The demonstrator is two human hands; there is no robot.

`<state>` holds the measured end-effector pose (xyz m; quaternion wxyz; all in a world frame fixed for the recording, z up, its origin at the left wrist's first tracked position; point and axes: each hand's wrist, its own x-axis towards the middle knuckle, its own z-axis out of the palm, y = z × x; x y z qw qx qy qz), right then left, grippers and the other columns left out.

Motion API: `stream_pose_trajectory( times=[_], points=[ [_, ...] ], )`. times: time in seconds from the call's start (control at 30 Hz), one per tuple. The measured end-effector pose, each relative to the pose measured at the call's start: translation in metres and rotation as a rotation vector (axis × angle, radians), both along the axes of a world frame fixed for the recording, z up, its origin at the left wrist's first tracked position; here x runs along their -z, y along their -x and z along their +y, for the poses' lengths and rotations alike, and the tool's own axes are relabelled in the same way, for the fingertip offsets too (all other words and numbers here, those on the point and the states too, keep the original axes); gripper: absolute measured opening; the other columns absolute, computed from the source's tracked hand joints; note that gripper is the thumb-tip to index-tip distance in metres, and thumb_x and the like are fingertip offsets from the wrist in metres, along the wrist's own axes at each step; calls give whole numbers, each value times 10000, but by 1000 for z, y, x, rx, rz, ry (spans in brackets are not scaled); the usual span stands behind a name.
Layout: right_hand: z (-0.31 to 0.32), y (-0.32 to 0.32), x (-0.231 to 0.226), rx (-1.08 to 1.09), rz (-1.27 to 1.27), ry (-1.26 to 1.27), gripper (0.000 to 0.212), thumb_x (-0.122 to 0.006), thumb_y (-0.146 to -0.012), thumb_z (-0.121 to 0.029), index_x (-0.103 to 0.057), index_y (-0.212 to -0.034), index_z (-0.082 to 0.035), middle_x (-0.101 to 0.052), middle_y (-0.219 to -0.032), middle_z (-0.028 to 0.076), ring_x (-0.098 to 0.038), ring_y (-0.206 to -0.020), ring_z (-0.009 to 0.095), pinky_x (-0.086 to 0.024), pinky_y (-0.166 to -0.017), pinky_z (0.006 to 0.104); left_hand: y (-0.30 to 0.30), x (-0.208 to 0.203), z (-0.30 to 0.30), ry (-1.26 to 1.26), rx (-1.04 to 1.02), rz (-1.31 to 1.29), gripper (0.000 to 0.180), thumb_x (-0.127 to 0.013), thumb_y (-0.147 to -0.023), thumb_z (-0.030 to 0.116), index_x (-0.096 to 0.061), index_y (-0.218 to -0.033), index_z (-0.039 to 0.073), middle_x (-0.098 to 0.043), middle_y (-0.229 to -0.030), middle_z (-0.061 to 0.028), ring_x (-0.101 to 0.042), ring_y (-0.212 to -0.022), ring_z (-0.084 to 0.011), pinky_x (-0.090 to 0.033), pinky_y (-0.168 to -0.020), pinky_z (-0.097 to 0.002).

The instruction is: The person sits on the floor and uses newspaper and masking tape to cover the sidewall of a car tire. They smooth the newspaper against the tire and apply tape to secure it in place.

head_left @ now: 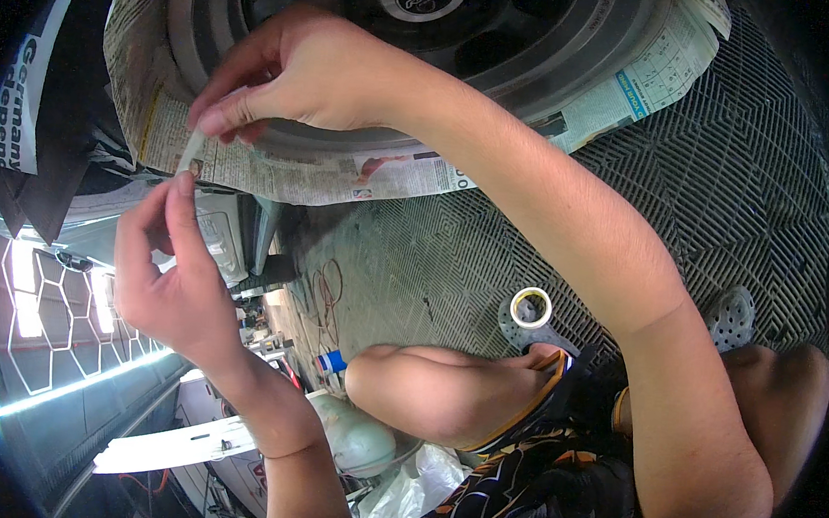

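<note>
A short, pale strip of tape [191, 152] stretches between the fingertips of both hands. My left hand [175, 261] pinches its lower end between thumb and finger. The upper end is gripped by my right hand [298, 75], thumb against fingers, in front of the dark wheel rim [500, 62]. Newspaper sheets [316, 174] wrap around the outer edge of the wheel, covering the tire. Part of the rim is hidden behind my right hand and forearm.
A tape roll [531, 307] sits by my grey clog [514, 332]. Ridged dark floor tiles [625, 186] spread beneath. A red hose or cord [328, 292] lies farther off. Near my knee are a blue-capped container [331, 362], a rounded pale green object [358, 439] and clear plastic [426, 485].
</note>
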<state>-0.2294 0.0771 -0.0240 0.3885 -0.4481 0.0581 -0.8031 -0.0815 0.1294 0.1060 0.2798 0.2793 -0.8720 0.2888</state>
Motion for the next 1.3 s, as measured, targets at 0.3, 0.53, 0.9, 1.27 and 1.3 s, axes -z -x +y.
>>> stream_pose_trajectory(
  times=[0.3, 0.53, 0.9, 1.27, 1.3],
  points=[
    [-35, -25, -28, 165, -464, 109, 229, -807, -857, -59, -755, -1063, 28, -773, -972, 135, -752, -854, 181, -626, -750, 290, 14, 3, -11, 162, 154, 124, 294, -804, -885, 48, -740, -1171, 32, -699, -787, -20, -583, -689, -69, -488, -661, -235],
    [-57, -21, -42, 501, -371, -64, 253, -908, -701, -198, -816, -923, -122, -786, -959, 84, -746, -865, 223, -584, -858, 346, 15, -6, -19, 351, 160, -39, 281, -814, -878, 62, -769, -1155, 57, -696, -774, -28, -581, -667, -82, -493, -634, -254],
    [-79, -37, -65, 694, -295, -195, 205, -819, -773, -263, -815, -957, -172, -780, -958, 83, -746, -893, 263, -574, -885, 388, 13, -20, -32, 392, 197, -40, 234, -813, -881, 79, -787, -1113, 69, -709, -791, -37, -592, -670, -92, -494, -623, -264],
    [-59, -22, -68, 751, -203, -338, 291, -814, -743, -405, -813, -948, -198, -781, -962, 72, -748, -898, 276, -574, -896, 413, 16, -30, -45, 361, 211, -50, 201, -805, -886, 80, -791, -1082, 41, -728, -847, -46, -619, -733, -92, -495, -655, -258],
    [-60, -23, -67, 735, -196, -344, 304, -819, -736, -414, -812, -949, -196, -781, -958, 69, -749, -890, 276, -577, -889, 413, 14, -31, -47, 346, 227, -60, 188, -804, -884, 74, -792, -1067, 35, -730, -851, -49, -627, -739, -94, -498, -662, -256]
  ],
)
